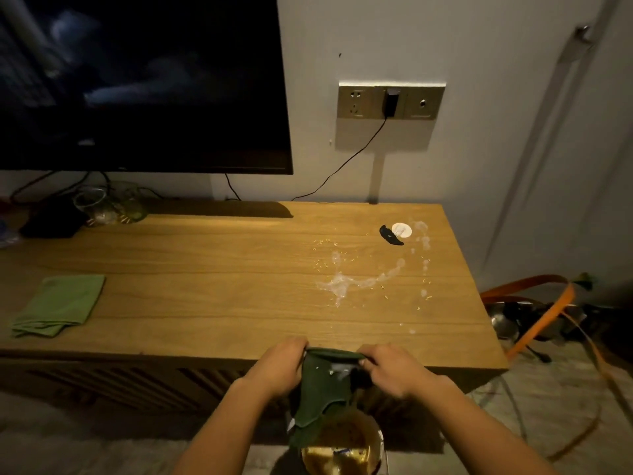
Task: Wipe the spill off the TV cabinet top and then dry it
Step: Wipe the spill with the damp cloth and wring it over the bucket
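Observation:
A whitish spill (346, 282) with scattered small grains spreads over the right part of the wooden TV cabinet top (219, 269). In front of the cabinet's front edge, my left hand (279, 366) and my right hand (390, 368) both grip the top edge of a dark green cloth (323, 389). The cloth hangs down between them, with white residue on it. A folded light green cloth (58, 305) lies on the left of the cabinet top.
A round container (342, 447) of brownish liquid sits on the floor under the hanging cloth. A white disc (401, 230) and a black scrap (388, 235) lie by the spill. Glasses (109, 204) stand at the back left under the TV (137, 80). Orange straps (534, 303) lie on the floor right.

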The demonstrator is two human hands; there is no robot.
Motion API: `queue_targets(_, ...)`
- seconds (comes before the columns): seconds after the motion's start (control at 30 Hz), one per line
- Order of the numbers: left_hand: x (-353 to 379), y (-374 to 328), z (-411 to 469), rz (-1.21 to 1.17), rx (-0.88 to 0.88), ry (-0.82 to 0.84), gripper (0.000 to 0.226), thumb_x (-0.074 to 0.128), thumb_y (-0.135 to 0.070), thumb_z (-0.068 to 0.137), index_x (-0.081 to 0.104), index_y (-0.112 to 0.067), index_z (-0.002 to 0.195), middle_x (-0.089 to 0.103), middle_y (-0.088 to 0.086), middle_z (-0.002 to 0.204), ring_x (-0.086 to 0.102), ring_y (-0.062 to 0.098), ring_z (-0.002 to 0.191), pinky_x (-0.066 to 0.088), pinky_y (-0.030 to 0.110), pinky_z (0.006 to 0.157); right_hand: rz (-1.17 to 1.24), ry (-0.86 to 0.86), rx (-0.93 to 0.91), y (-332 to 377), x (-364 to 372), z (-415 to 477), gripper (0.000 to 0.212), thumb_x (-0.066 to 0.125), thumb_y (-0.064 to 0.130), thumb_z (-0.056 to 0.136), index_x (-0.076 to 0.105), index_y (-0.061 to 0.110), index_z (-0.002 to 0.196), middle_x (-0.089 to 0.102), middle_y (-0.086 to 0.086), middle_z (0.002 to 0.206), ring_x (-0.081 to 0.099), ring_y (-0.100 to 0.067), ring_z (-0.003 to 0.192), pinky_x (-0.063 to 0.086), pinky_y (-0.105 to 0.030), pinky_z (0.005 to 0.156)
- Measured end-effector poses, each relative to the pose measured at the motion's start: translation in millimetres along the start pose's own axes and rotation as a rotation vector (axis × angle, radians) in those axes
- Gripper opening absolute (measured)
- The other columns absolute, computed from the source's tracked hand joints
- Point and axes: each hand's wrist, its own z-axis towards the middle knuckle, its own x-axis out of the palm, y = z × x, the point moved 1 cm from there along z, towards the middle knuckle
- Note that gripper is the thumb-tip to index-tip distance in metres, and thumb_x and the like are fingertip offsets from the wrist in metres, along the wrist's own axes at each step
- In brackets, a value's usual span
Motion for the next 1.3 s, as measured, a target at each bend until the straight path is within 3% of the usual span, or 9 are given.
queue_targets(0.2,-82.2,-7.2,52.1,0.120,0.086,-0.012,0.034,0.058,-0.011,0.090,0.056,-0.018,0.123,0.057,0.003,0.125,0.054,0.021,0.116,0.045,0.033,0.100,-0.002,-0.062,0.013,32.4,-82.1,32.3,0.021,0.043,0.028,0.101,0.064,0.025,0.100,0.061,0.004,0.082,0.054,-0.011,0.073,0.039,-0.027,0.059)
queue_targets(0.37,-158.8,-7.6,122.9,0.102,0.157,-0.167,0.022,0.063,-0.019,0.089,0.056,-0.031,0.106,0.053,-0.008,0.106,0.052,0.014,0.105,0.047,0.029,0.088,0.024,-0.209,0.012,51.8,-156.6,83.2,0.023,0.043,0.026,0.101,0.062,0.026,0.088,0.060,0.003,0.073,0.054,-0.013,0.068,0.037,-0.029,0.055)
queue_targets(0.5,-196.9,5.9,199.5,0.021,0.157,-0.316,0.015,0.055,-0.020,0.096,0.057,-0.032,0.106,0.056,-0.010,0.099,0.056,0.015,0.099,0.045,0.027,0.077,-0.023,-0.371,0.016,56.2,-215.8,150.9,0.023,0.043,0.026,0.101,0.066,0.023,0.104,0.063,0.001,0.080,0.057,-0.017,0.074,0.039,-0.029,0.057)
queue_targets(0.6,-206.6,20.1,257.4,-0.014,0.144,-0.375,0.021,0.048,-0.021,0.100,0.056,-0.027,0.118,0.064,-0.001,0.108,0.059,0.017,0.098,0.049,0.032,0.079,-0.048,-0.468,0.007,51.8,-246.8,209.8,0.025,0.044,0.024,0.101,0.065,0.022,0.114,0.065,-0.003,0.093,0.058,-0.023,0.086,0.045,-0.035,0.071)
queue_targets(0.7,-211.2,34.2,312.2,-0.067,0.152,-0.448,0.026,0.048,-0.020,0.100,0.053,-0.028,0.123,0.062,-0.004,0.111,0.059,0.015,0.101,0.051,0.033,0.086,-0.069,-0.498,0.020,38.9,-268.4,270.9,0.025,0.041,0.026,0.102,0.063,0.024,0.115,0.064,-0.001,0.094,0.057,-0.021,0.089,0.047,-0.036,0.073)
queue_targets(0.9,-197.0,73.6,382.5,0.053,0.220,-0.454,0.030,0.049,-0.022,0.099,0.048,-0.027,0.128,0.064,0.000,0.117,0.062,0.023,0.102,0.055,0.043,0.084,-0.118,-0.517,0.045,2.7,-267.3,355.5,0.028,0.040,0.026,0.102,0.060,0.020,0.122,0.067,-0.008,0.107,0.058,-0.028,0.098,0.050,-0.047,0.086)
queue_targets(1.07,-161.0,106.1,405.9,0.022,0.181,-0.354,0.030,0.047,-0.019,0.100,0.050,-0.023,0.129,0.064,0.006,0.123,0.062,0.028,0.103,0.049,0.035,0.079,-0.171,-0.331,0.083,-24.6,-219.9,385.3,0.040,0.043,0.026,0.102,0.048,0.027,0.142,0.056,-0.008,0.140,0.049,-0.032,0.126,0.039,-0.043,0.107)
queue_targets(1.17,-148.0,116.0,415.8,0.013,0.171,-0.338,0.043,0.049,-0.017,0.098,0.047,-0.029,0.139,0.053,-0.001,0.143,0.055,0.025,0.124,0.046,0.033,0.098,-0.193,-0.274,0.084,-34.1,-201.7,396.4,0.049,0.042,0.021,0.102,0.036,0.027,0.150,0.035,-0.003,0.157,0.031,-0.026,0.144,0.022,-0.037,0.117)
queue_targets(1.3,-145.6,121.3,422.7,0.095,0.197,-0.291,0.057,0.050,-0.011,0.095,0.040,-0.033,0.146,0.039,-0.009,0.154,0.033,0.010,0.142,0.029,0.028,0.112,-0.213,-0.265,0.077,-36.9,-197.9,402.0,0.051,0.042,0.018,0.102,0.033,0.025,0.151,0.029,0.000,0.159,0.023,-0.020,0.147,0.015,-0.032,0.118)
